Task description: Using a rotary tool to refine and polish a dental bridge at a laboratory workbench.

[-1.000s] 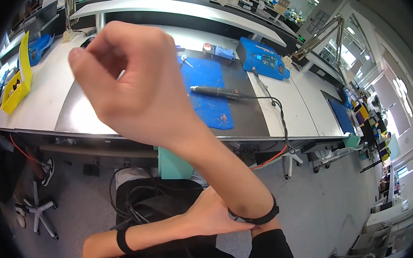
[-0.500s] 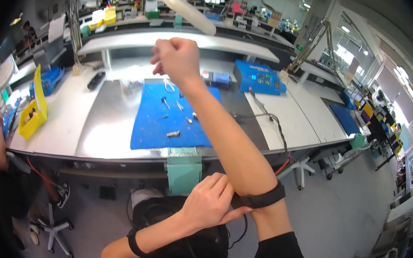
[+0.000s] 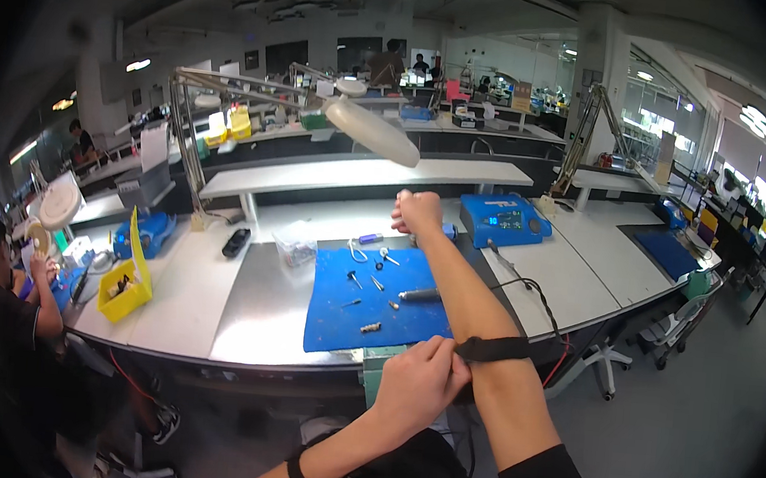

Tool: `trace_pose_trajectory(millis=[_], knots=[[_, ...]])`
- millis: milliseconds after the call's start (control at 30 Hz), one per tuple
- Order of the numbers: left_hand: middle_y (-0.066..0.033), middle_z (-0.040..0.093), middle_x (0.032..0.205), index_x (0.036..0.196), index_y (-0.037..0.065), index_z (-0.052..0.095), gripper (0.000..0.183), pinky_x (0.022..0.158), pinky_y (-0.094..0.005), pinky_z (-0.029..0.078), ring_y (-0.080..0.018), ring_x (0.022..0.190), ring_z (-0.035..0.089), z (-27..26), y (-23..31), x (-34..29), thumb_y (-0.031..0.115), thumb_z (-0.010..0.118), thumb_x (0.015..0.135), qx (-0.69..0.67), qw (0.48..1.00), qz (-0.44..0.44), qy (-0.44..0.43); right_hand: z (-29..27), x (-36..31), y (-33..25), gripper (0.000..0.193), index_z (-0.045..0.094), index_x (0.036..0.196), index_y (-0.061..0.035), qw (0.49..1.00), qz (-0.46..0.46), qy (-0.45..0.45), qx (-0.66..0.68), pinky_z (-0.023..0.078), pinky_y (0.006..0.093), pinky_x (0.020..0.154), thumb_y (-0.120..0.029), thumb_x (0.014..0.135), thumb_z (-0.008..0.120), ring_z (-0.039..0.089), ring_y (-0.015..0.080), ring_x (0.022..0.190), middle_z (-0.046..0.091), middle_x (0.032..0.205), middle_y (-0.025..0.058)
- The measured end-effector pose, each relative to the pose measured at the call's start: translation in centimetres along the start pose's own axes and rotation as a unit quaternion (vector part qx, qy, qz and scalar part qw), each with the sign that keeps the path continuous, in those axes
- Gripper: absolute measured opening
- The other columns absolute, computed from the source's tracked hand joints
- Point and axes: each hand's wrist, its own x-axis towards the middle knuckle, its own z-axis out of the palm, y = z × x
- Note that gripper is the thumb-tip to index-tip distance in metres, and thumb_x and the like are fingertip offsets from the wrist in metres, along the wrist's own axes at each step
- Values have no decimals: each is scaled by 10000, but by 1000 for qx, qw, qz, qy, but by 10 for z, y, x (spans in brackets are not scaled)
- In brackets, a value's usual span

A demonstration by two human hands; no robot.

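Observation:
A black strap circles my right forearm just below the elbow. My left hand is closed at the strap's near edge, thumb and fingers pinching it. Raised over the bench, my right hand is curled into a loose fist, and nothing shows in it. Beneath that arm lies a blue mat with several small metal parts, among them a short cylindrical fitting and a dark pin-like piece. A grey rotary handpiece rests on the mat, partly behind my right forearm. Another black band sits on my left wrist.
A blue control box with a lit display stands behind the mat to the right. A lamp hangs above the bench. To the left are a clear plastic bag and a yellow bin. A co-worker sits at far left.
The view has tilted up, showing more of the room. My left hand has shifted from resting by the strap to pinching it. My right fist has turned slightly.

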Motion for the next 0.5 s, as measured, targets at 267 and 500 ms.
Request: trace_pose_trajectory(millis=[267,500], knots=[[-125,668,873,987,21,633,183,600,-377,539,-281,706,695,-24,0,19,101,741,863,-30,999,-5,31,-15,-6,15,350,751,1010,-1,923,-71,0,-379,566,473,927,-308,884,639,699,378,1080,719,1116,249],[-104,614,942,1170,-36,638,352,630,-338,566,-234,730,667,-40,15,28,134,749,883,-6,991,133,-18,4,-27,17,222,766,917,-57,730,-324,-61,-599,595,439,821,-240,831,676,746,337,932,751,993,190]])
